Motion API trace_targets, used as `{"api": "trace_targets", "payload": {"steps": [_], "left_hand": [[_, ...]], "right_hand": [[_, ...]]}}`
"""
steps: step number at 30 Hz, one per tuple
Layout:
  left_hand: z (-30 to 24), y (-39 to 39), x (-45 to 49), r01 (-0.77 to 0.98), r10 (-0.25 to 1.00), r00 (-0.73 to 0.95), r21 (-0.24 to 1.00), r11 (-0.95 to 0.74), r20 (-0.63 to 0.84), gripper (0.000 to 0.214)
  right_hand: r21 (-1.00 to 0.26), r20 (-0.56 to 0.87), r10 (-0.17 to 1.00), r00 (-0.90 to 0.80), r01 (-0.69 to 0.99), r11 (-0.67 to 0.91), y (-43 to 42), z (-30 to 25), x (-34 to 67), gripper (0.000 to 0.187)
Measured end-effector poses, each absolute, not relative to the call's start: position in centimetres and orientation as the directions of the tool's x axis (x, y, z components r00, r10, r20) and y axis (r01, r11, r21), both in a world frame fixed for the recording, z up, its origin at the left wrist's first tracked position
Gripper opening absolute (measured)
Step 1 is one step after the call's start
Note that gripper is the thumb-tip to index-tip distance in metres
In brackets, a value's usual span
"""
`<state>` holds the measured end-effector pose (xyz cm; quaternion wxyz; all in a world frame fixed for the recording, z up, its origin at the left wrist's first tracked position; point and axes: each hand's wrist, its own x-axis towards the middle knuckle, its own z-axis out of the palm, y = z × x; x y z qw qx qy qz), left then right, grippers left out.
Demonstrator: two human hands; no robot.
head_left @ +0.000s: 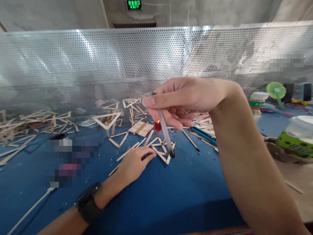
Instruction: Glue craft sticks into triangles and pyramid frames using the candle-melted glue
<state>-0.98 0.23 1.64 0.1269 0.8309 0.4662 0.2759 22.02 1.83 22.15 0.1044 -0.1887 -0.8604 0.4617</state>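
Note:
My right hand (pixel 176 101) is raised above the table, its thumb and fingers pinching a translucent glue stick (pixel 165 130). The stick slants downward, and its lower tip is blackened. Below that tip lies a small frame of craft sticks (pixel 160 155) with triangular openings. My left hand (pixel 135 161) rests low on the blue table, thumb and forefinger pinched at the left edge of this frame. Behind the glue stick a lit red candle (pixel 157 126) stands, partly covered by my right fingers. Left of the candle is a flat panel of craft sticks (pixel 141 128).
More joined craft-stick pieces (pixel 107 120) stand behind, with a larger stick structure (pixel 36 125) at far left. Blue pens (pixel 204 135) lie near my right forearm. A tub (pixel 297 135) and a lidded jar (pixel 258 101) stand at right. A perforated metal screen (pixel 97 65) borders the back.

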Motion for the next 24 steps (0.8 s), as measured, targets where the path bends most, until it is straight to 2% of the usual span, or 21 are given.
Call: {"api": "trace_targets", "payload": {"steps": [6,14,18,20,24], "left_hand": [[1.9,0.1,-1.0,0.7,0.844,0.423,0.472,-0.535,0.33,0.015],[1.8,0.0,-0.8,0.707,0.856,0.445,0.482,-0.517,0.264,0.018],[1.8,0.0,-0.7,0.66,0.83,0.479,0.505,-0.556,0.287,0.016],[1.8,0.0,-0.8,0.646,0.816,0.494,0.5,-0.576,0.301,0.015],[1.7,0.0,-0.7,0.626,0.795,0.538,0.5,-0.599,0.279,0.016]], "right_hand": [[-0.829,-0.001,0.414,-0.91,0.232,0.508,1.1,22.3,22.5,0.041],[-0.791,-0.003,0.561,-0.828,0.345,0.505,1.3,20.8,23.5,0.04],[-0.819,-0.111,0.595,-0.796,0.412,0.399,2.3,15.8,24.8,0.04],[-0.864,-0.13,0.657,-0.742,0.411,0.292,2.7,12.4,25.5,0.042],[-0.97,-0.031,0.843,-0.536,0.22,0.104,3.1,6.2,26.1,0.051]]}}
